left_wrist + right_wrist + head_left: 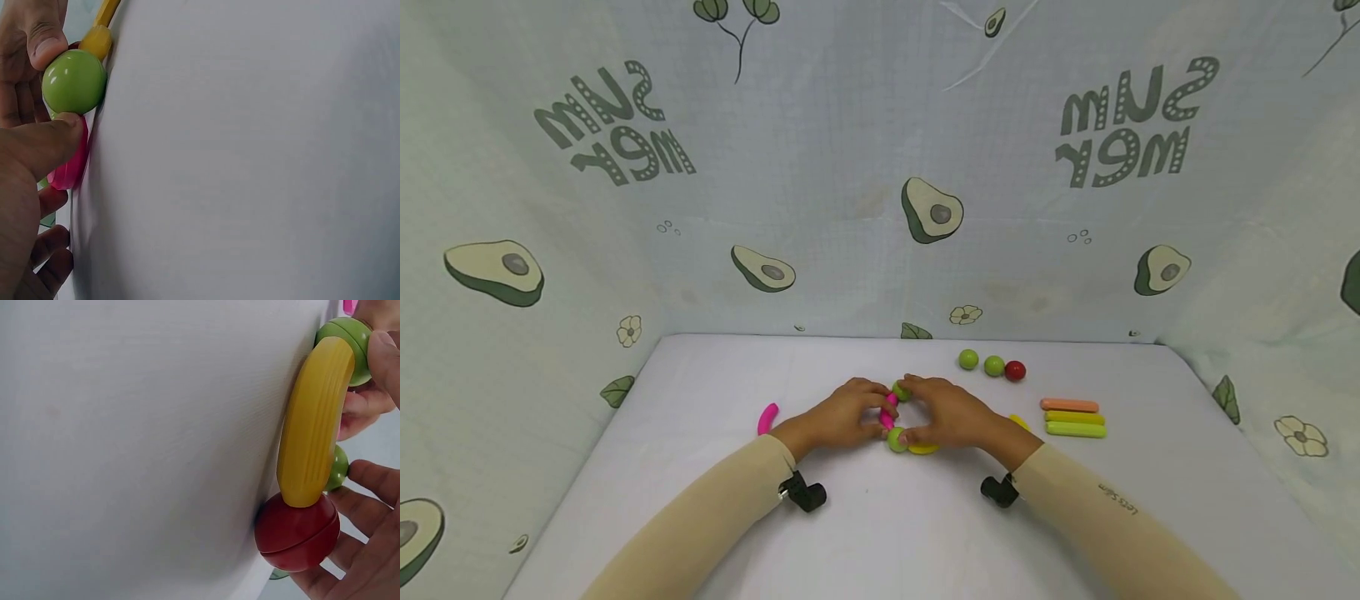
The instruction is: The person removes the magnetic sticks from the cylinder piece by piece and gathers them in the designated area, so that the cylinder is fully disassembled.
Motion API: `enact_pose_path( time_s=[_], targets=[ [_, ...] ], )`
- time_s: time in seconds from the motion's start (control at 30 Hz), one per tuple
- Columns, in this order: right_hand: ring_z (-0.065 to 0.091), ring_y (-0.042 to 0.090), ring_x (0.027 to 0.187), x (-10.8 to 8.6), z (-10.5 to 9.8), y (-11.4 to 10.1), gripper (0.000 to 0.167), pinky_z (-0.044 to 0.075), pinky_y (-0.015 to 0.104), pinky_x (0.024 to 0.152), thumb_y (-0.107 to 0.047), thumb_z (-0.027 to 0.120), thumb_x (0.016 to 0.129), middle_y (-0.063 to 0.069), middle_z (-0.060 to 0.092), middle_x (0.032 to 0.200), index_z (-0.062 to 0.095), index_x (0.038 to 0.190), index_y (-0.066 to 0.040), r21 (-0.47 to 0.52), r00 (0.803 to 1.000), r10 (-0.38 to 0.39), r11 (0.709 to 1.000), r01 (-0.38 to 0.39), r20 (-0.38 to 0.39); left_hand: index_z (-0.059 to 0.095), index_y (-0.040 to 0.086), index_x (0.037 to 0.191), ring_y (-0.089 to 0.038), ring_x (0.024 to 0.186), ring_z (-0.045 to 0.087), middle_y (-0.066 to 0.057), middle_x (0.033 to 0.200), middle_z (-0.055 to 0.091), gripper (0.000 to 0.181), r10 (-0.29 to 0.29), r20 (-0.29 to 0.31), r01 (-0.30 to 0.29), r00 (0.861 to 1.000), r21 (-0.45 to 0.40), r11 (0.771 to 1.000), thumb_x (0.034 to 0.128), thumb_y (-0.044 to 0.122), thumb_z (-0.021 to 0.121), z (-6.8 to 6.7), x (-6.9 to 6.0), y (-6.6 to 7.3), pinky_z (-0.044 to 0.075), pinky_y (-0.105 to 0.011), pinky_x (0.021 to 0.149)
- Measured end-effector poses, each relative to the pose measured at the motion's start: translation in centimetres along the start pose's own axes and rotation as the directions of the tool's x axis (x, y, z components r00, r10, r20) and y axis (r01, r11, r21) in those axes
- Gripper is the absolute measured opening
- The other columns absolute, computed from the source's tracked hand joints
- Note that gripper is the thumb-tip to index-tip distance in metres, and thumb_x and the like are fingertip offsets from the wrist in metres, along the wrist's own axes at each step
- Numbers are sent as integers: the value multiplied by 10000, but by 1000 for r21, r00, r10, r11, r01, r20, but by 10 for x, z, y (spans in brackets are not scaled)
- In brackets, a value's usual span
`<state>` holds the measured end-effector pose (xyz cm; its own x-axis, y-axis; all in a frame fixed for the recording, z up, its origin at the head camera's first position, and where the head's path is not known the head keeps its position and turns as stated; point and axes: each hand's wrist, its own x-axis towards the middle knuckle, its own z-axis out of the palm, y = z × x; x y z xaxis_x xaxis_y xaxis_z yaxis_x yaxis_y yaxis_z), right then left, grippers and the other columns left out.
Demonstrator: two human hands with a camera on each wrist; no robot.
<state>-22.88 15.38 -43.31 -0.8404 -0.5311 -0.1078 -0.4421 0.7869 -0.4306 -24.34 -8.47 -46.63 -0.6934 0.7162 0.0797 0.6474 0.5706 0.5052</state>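
My left hand [847, 415] pinches a curved pink piece [887, 412] between thumb and fingers, its thumb close to the near green ball [897, 439]. On that ball lies the thumb of my right hand [951, 414], while its fingers reach the far green ball [902, 390]. The pink piece spans between both green balls. From the near ball a curved yellow piece [312, 419] runs to a red ball [297, 531], which is hidden under my right hand in the head view.
Two loose green balls [968, 359] and a red ball [1015, 371] lie at the back. Orange [1070, 405], yellow [1075, 417] and light green [1076, 429] sticks lie at the right. Another curved pink piece [767, 418] is left of my left hand; a yellow piece [1018, 422] shows behind my right wrist.
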Motion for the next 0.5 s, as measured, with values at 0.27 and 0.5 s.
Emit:
enact_pose_path(
  time_s=[0.27,0.5],
  targets=[
    [413,310,1437,-2,0,-1,873,357,518,1144,-474,851,817,73,430,1586,483,1534,-138,8,1000,-5,1000,5,4,734,207,1108,-263,1341,456,-37,1323,594,187,36,-26,-36,999,18,999,926,228,770,1,-1,2,340,-444,1154],
    [424,306,1430,-2,0,-1,890,360,507,1145,-477,855,812,83,448,1573,474,1536,-128,17,1000,-6,1000,6,1,748,201,1072,-266,1303,453,-74,1283,575,172,14,-35,-13,999,27,1000,910,245,787,1,-4,3,375,-413,1129]
  ],
)
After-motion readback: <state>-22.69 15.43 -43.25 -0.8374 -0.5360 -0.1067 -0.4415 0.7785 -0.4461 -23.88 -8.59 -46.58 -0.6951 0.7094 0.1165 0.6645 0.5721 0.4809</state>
